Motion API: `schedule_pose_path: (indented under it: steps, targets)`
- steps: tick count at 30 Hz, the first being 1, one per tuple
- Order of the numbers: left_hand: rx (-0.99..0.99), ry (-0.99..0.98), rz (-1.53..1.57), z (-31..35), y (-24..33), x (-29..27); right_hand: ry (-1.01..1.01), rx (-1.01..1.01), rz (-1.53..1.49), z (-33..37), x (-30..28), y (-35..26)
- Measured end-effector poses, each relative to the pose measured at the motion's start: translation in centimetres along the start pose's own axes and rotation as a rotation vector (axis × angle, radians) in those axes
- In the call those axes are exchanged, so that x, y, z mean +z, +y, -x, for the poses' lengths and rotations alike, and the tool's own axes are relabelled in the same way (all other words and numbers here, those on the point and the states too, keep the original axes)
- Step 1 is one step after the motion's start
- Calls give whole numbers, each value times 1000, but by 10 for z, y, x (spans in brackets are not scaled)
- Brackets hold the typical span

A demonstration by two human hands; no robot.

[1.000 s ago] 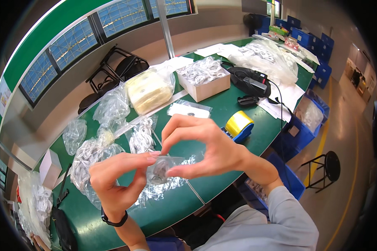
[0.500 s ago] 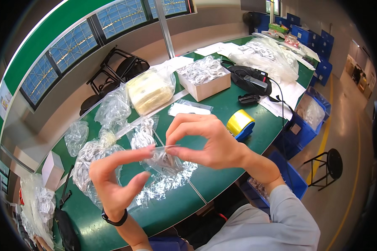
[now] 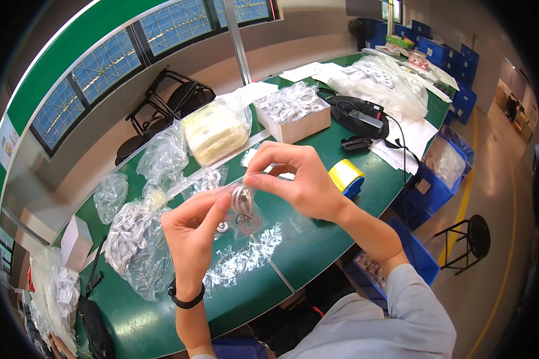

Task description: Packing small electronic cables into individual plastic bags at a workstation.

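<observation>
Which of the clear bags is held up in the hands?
The small clear bag with a coiled white cord, pinched near its top by the left hand and right hand. Others, like the big bulging bag, lie unheld.

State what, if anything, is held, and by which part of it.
A small clear bag with a coiled white cord inside; the left grip and right grip both pinch it along its upper edge.

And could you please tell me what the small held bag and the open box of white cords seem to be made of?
Small bag: glossy plastic film, probably, as its coiled contents show through. Open box: likely matte cardboard, given its flat, pale, shineless walls.
</observation>
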State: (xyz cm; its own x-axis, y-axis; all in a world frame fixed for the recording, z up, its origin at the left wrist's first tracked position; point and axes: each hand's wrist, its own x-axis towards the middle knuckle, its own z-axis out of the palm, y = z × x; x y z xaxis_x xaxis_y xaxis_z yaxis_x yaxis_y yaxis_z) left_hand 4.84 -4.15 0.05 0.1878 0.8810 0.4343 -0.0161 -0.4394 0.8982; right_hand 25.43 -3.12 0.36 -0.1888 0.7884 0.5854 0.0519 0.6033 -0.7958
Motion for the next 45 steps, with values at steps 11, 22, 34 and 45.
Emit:
schedule_pose_path:
  steps: [11, 22, 34, 45]
  targets:
    - [-140, -141, -56, -13, -30, -2, -259, -25, 115, -10, -26, 39]
    - [-188, -64, -152, -32, -45, -19, 475, -497, 1170, -139, -143, 116]
    - [-167, -45, -151, -20, -9, -42, -155, -48, 1726, -143, -130, 179]
    - [804, -494, -742, 82, 64, 5, -441, -487, 1016, -36, 17, 34]
